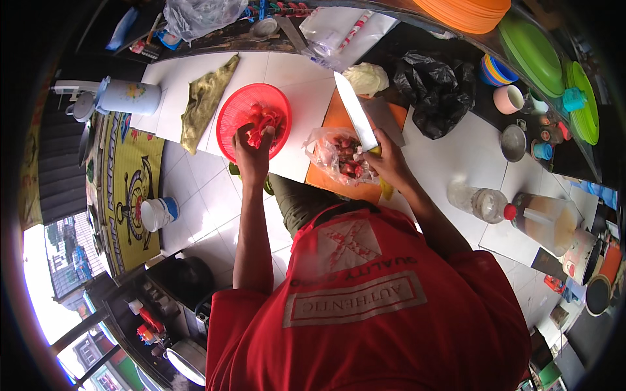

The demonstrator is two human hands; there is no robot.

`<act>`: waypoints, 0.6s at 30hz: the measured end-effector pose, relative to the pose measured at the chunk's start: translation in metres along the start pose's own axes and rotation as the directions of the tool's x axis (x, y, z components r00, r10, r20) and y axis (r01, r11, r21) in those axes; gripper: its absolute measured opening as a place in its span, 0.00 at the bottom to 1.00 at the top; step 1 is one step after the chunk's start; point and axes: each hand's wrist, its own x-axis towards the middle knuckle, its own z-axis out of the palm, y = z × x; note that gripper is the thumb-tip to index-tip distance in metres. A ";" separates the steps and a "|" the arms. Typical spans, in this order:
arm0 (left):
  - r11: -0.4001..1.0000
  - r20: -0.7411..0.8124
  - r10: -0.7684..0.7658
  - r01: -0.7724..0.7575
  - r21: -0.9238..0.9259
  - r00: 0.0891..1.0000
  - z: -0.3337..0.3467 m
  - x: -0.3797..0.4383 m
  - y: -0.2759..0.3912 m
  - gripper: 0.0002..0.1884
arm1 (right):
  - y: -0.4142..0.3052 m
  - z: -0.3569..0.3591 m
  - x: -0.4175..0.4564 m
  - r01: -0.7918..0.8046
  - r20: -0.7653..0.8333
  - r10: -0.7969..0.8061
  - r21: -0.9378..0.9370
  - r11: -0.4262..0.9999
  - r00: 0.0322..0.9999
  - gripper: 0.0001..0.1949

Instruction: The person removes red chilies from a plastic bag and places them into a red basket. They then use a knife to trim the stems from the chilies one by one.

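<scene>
My left hand (253, 149) reaches into a red plastic colander (225, 117), its fingers on red pieces (264, 119), perhaps cut chillies or tomatoes; whether it grips one is unclear. In my right hand (389, 159) is a kitchen knife (353, 107), held by its yellow handle with the blade pointing up and away from me. Below that hand and beside it, an open clear plastic bag (323, 156) of small reddish items, possibly shallots, lies on an orange cutting board (318, 178). A second, wide grey blade (384, 117) rests on the board near a piece of cabbage (367, 78).
A greenish cloth (205, 102) lies left of the colander, with a pale blue pitcher (129, 96) farther left. Toward the right are a black plastic bag (433, 93), a metal bowl (513, 142), a plastic bottle (489, 205) and a clear jug (547, 222). Orange plates (464, 14) stand on the shelf.
</scene>
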 end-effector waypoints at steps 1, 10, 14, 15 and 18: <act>0.999 0.012 -0.029 0.030 -0.039 0.999 -0.001 -0.002 0.004 0.14 | 0.002 -0.001 0.000 -0.016 0.015 0.016 0.027 1.000 1.000 0.24; 0.915 0.623 0.131 0.148 -0.376 0.771 0.037 -0.078 0.078 0.07 | -0.019 -0.006 0.000 -0.132 0.017 0.131 0.144 0.981 0.991 0.21; 0.950 0.673 0.195 0.032 -0.309 0.713 0.074 -0.073 0.080 0.09 | -0.031 -0.012 -0.005 -0.138 -0.048 0.150 0.193 0.972 0.988 0.18; 0.968 0.717 0.193 -0.009 -0.252 0.670 0.083 -0.071 0.079 0.09 | -0.030 -0.014 -0.005 -0.145 -0.040 0.156 0.199 0.969 0.987 0.18; 0.989 0.814 0.130 -0.131 -0.067 0.566 0.109 -0.068 0.078 0.10 | -0.029 -0.018 -0.007 -0.144 -0.028 0.153 0.212 0.967 0.988 0.19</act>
